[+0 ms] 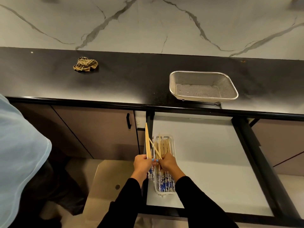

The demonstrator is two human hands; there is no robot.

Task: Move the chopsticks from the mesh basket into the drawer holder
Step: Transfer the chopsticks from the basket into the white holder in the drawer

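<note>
I am seeing my left hand (142,163) clamping a chopstick bundle (147,142), my right hand (167,162) pinching one chopstick (154,149) over the filled drawer holder (173,145); the far mesh basket (203,85) is sitting empty.

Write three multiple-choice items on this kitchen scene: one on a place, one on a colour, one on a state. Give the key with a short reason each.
1. Where does the mesh basket stand?
A. On the black countertop
B. In the open drawer
C. On the floor

2. What colour is the pattern on the chopstick ends in the holder?
A. Red
B. Blue
C. Green

3. What is in the mesh basket?
A. A full load of chopsticks
B. A cloth
C. Nothing visible

Key: 1 A, it sits on the counter above the drawer. 2 B, the decorated ends show blue on white. 3 C, only bare mesh shows; the left hand holds several chopsticks, the right hand is over the holder.
</note>
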